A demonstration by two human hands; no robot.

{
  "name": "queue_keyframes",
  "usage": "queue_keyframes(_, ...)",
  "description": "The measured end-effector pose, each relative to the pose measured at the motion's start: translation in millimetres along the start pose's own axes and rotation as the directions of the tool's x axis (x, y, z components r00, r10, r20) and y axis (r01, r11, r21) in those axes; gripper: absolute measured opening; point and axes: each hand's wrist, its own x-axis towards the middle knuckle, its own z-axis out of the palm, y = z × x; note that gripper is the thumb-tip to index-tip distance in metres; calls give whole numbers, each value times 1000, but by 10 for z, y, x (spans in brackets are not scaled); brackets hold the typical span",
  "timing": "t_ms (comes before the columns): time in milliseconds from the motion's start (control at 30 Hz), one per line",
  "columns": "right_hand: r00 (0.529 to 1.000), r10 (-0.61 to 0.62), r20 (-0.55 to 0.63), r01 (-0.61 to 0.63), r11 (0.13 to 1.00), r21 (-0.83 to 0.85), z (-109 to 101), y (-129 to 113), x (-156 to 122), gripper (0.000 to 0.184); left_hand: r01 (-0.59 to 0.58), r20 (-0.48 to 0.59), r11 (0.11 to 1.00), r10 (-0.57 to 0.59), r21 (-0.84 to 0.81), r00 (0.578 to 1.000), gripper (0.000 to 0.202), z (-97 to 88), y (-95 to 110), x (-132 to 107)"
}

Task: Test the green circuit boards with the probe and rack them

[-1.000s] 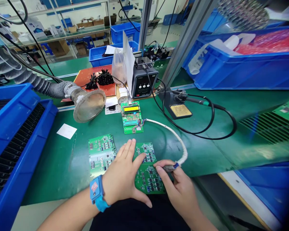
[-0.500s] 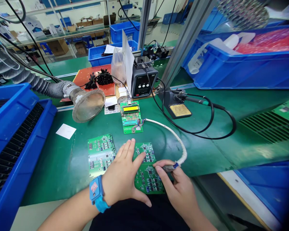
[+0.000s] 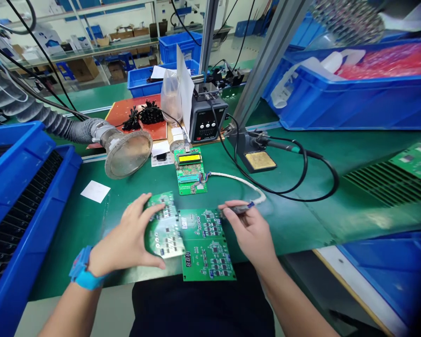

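Note:
My left hand (image 3: 124,238), wearing a blue wrist strap (image 3: 86,269), spans the left circuit board (image 3: 166,234). Its fingers lie at the top of that board and the thumb at the lower edge. Beside it, touching or nearly so, is a second green circuit board panel (image 3: 203,243) with digit displays. Pinched in my right hand (image 3: 254,229) is a grey probe (image 3: 239,209), its tip at this panel's upper right edge. A white-wrapped cable (image 3: 238,178) joins the probe to a tester board (image 3: 190,171) with a lit yellow display.
A soldering station (image 3: 207,119) and iron stand (image 3: 254,154) stand behind. To the left are a fume extractor nozzle (image 3: 128,154), blue bins (image 3: 52,187) and a paper slip (image 3: 95,191). A large blue bin (image 3: 354,103) is at right.
My left hand has moved left off the right panel onto the left board, which has shifted right and tilted slightly. My right hand has moved the probe up along the right panel's edge.

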Motion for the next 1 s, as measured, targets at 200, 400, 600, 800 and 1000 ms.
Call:
queue_keyframes(200, 999, -6, 44, 12, 991, -135, 37, 101, 33, 29, 71, 33, 996, -73, 47, 997, 111, 97, -264, -89)
queue_keyframes(400, 991, -116, 66, 130, 958, -256, 59, -7, 11, 22, -243, -125, 970, 239, -12, 963, 65, 350, 482, 71)
queue_keyframes(600, 971, -217, 97, 237, 910, -340, 77, -19, 31, 16, -299, -5, 951, 299, -76, 954, 58, 598, 677, 211)
queue_keyframes(800, 964, -258, 70, 266, 894, -362, 116, 34, 62, 11, -297, -20, 950, 296, -94, 955, 58, 621, 625, 213)
queue_keyframes(1000, 958, -260, 120, 286, 897, -336, 95, 10, 82, 12, -304, -37, 948, 301, -98, 953, 58, 643, 631, 213)
